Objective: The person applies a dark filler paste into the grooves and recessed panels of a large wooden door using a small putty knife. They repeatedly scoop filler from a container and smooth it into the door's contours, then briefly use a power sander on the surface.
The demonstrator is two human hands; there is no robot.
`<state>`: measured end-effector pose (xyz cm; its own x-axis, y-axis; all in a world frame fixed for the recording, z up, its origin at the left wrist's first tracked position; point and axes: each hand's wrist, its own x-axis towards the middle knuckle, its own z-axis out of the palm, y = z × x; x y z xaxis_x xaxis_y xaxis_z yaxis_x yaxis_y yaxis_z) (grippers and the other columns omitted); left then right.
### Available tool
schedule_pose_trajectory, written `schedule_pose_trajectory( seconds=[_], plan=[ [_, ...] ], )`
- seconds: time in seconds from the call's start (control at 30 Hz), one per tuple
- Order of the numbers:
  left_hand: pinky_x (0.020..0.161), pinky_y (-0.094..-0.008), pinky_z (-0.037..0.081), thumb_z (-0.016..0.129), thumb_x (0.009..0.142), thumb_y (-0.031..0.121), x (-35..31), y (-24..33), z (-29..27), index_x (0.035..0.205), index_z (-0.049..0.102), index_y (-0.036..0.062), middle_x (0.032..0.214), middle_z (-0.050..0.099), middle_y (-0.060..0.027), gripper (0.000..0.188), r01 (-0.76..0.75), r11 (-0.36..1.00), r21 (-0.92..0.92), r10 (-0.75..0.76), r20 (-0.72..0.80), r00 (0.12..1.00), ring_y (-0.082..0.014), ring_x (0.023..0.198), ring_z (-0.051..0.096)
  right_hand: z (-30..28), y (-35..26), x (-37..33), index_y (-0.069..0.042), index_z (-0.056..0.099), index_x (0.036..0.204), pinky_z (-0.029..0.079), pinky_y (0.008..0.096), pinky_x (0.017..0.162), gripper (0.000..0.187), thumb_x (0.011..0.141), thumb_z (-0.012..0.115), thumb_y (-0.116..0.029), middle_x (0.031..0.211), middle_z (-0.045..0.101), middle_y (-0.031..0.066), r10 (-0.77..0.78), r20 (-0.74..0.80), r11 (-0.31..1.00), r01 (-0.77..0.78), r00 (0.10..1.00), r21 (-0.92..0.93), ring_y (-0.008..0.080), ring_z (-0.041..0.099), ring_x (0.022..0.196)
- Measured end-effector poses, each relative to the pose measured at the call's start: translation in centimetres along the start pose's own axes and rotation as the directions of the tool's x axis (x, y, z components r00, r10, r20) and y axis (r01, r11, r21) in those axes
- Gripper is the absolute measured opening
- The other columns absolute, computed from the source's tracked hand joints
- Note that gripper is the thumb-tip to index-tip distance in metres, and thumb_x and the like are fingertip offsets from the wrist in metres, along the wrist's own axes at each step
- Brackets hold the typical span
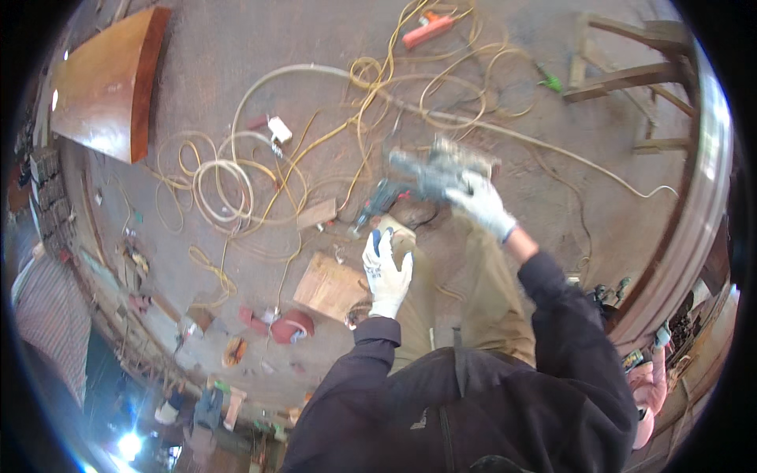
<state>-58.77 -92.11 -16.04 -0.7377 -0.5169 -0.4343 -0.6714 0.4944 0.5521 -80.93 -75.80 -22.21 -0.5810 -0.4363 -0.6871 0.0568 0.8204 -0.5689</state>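
Note:
A grey, bulky power tool [432, 175], smeared by motion, is held out in front of my legs. My right hand [482, 206], in a white glove, grips it at its right end; its exact kind cannot be made out. My left hand [386, 276], in a white glove with blue at the fingertips, has its fingers apart and holds nothing. Just beyond that hand is a pale beige shape [398, 230], partly hidden. A teal and black power tool with red parts [377, 203] lies on the floor left of the grey one. Beside my left hand lies a flat wooden board [331, 285].
Yellow cords and a pale hose [236, 169] coil over the floor ahead. A curved, varnished wooden panel [106, 83] stands far left. At far right is a wooden trestle [631, 79]. A red rounded object [292, 325] lies left. Another person [648, 386] is at lower right.

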Motion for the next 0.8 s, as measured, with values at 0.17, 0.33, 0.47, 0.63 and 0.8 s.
schedule_pose_trajectory(
  seconds=[0.17, 0.33, 0.47, 0.63, 0.8],
  plan=[
    [0.109, -0.0516, 0.033, 0.079, 0.074, 0.033, -0.6, 8.5, -8.6, 0.14, 0.05, 0.0134, 0.142, 0.047, -0.0184, 0.075, -0.669, 0.71, 0.22, 0.612, 0.278, 0.74, -0.0409, 0.132, 0.041, -7.8, -8.3, -22.8, -0.008, 0.067, 0.077, 0.05, 0.0404, 0.067, 0.042, 0.074, 0.077, -0.049, 0.077, 0.066, 0.0109, 0.05, -0.196, 0.999, -0.053, 0.979, -0.011, 0.0298, 0.063, 0.072],
    [0.098, -0.0424, 0.046, 0.078, 0.075, 0.028, -5.1, 15.7, -14.0, 0.125, 0.06, 0.009, 0.12, 0.064, -0.0145, 0.056, -0.697, 0.659, -0.282, 0.682, 0.615, 0.396, -0.035, 0.113, 0.059, -14.3, -14.7, -37.9, -0.009, 0.068, 0.081, 0.05, 0.0426, 0.074, 0.042, 0.071, 0.077, -0.049, 0.078, 0.064, 0.0112, -0.148, -0.343, 0.989, 0.149, 0.928, -0.025, 0.0307, 0.063, 0.085],
    [0.084, -0.04, 0.053, 0.074, 0.081, 0.022, -11.3, 20.9, -16.2, 0.114, 0.063, 0.0057, 0.103, 0.07, -0.0109, 0.039, -0.554, 0.74, -0.381, 0.641, 0.649, 0.409, -0.0321, 0.093, 0.067, -18.3, -16.0, -43.9, -0.01, 0.069, 0.103, 0.051, 0.0434, 0.083, 0.041, 0.076, 0.075, -0.04, 0.098, 0.066, 0.0144, -0.166, -0.504, 0.976, 0.214, 0.848, 0.039, 0.0355, 0.061, 0.097],
    [0.087, -0.0344, 0.051, 0.08, 0.079, 0.02, -16.6, 24.0, -14.9, 0.118, 0.057, 0.0008, 0.104, 0.066, -0.0053, 0.05, 0.19, 0.842, -0.505, 0.379, 0.804, 0.458, -0.0165, 0.096, 0.062, -12.4, -15.7, -48.0, 0.0, 0.049, 0.134, 0.047, 0.04, 0.095, 0.065, 0.078, 0.077, -0.017, 0.123, 0.056, 0.0179, 0.291, -0.858, 0.861, 0.275, 0.423, 0.427, 0.0317, 0.058, 0.113],
    [0.101, -0.0374, 0.046, 0.074, 0.08, 0.016, -16.1, 27.7, -13.1, 0.135, 0.044, -0.0016, 0.121, 0.061, -0.0126, 0.066, -0.158, 0.82, -0.55, 0.558, 0.707, 0.434, -0.0232, 0.114, 0.059, -11.3, -14.1, -45.9, 0.003, 0.015, 0.155, 0.029, 0.042, 0.117, 0.113, 0.077, 0.074, -0.054, 0.148, 0.038, 0.0326, 0.43, -0.438, 0.603, 0.11, 0.79, 0.79, 0.0399, 0.038, 0.14]
  ],
)
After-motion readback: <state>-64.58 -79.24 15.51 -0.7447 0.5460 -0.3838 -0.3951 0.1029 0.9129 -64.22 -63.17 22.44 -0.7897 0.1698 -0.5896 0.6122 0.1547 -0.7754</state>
